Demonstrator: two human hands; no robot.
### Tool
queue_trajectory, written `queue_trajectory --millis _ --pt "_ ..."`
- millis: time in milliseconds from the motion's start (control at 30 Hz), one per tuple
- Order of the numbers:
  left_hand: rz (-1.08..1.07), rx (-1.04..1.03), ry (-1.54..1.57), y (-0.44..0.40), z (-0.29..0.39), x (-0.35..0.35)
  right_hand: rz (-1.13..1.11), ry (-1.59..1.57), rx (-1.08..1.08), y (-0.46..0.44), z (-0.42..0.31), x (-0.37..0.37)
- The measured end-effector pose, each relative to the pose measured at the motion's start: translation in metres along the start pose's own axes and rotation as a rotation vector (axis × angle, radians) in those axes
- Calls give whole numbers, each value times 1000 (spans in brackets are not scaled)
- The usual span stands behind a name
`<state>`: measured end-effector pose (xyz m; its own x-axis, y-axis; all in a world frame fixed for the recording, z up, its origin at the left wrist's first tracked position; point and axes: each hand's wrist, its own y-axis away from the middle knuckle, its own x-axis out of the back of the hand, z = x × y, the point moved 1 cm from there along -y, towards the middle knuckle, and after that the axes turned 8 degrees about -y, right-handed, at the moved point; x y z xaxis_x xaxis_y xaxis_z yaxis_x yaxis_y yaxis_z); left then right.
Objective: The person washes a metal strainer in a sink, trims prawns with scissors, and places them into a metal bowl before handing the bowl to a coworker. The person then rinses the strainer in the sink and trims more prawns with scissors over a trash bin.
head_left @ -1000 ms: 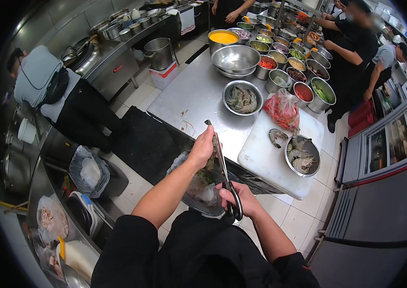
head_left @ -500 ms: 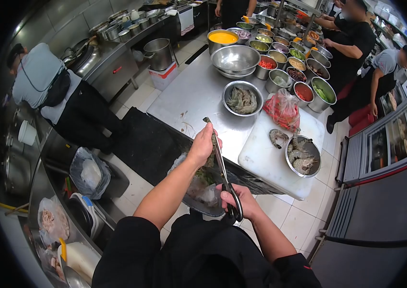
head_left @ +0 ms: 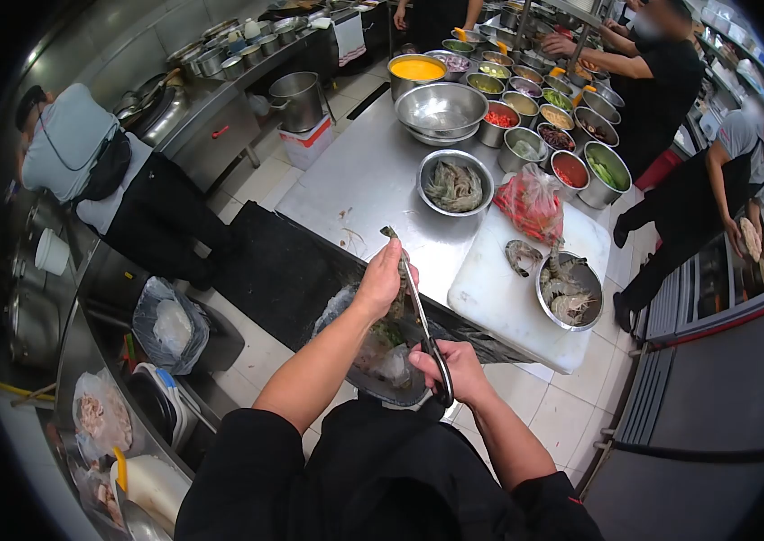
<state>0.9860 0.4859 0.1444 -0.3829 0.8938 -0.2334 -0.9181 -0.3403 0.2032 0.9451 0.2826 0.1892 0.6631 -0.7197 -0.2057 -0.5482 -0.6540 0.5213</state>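
My left hand [head_left: 384, 287] is closed around a dark shrimp [head_left: 388, 233], whose tail sticks out above the fingers. In my right hand [head_left: 456, 370] are black-handled scissors [head_left: 422, 316], their blades reaching up beside the shrimp and my left fingers. Below my hands is a lined bin [head_left: 382, 383] with scraps. One steel bowl of shrimp [head_left: 455, 185] stands on the steel table [head_left: 346, 194]. Another bowl of shrimp [head_left: 570, 293] and a single curled shrimp [head_left: 520, 258] are on the white cutting board [head_left: 481, 298].
A bag of red peppers [head_left: 531, 203] lies at the board's back edge. Several ingredient pots [head_left: 522, 149] fill the table's far end. One person [head_left: 84, 158] bends at the left counter; another [head_left: 716, 180] stands at the right by the fridge [head_left: 698, 397], holding something pale.
The scissor handles have drawn together and now look closed. The person at the right has come closer along the fridge, and a far person's arms have shifted over the pots.
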Motion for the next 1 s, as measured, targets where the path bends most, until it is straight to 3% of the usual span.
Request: queue_trajectory --millis 133,267,500,567,667,733,800,867,967,1000 --pt "-21 6 -70 -3 -5 3 -69 -118 46 0 10 1" --pt "-65 -110 -322 -10 -9 5 -46 -14 -51 7 -2 10" --pt "-221 -18 -672 -97 82 -40 7 -134 162 41 30 39" --pt "129 -545 -1280 -153 94 -57 83 -169 90 52 37 48" --pt "29 -650 -1484 -132 134 -111 163 -159 38 65 48 63" --pt "-357 -532 -1609 -109 110 -146 208 -161 29 72 59 68" --pt "-556 -447 -1800 -126 34 -175 255 -140 15 77 62 74" --pt "-570 -354 -1731 -123 -6 -196 278 -149 16 80 65 76" --pt "-385 -536 -1749 -118 -32 -205 306 -140 49 81 69 78" --pt "-426 -459 -1780 -121 -33 -204 312 -132 43 82 67 77"
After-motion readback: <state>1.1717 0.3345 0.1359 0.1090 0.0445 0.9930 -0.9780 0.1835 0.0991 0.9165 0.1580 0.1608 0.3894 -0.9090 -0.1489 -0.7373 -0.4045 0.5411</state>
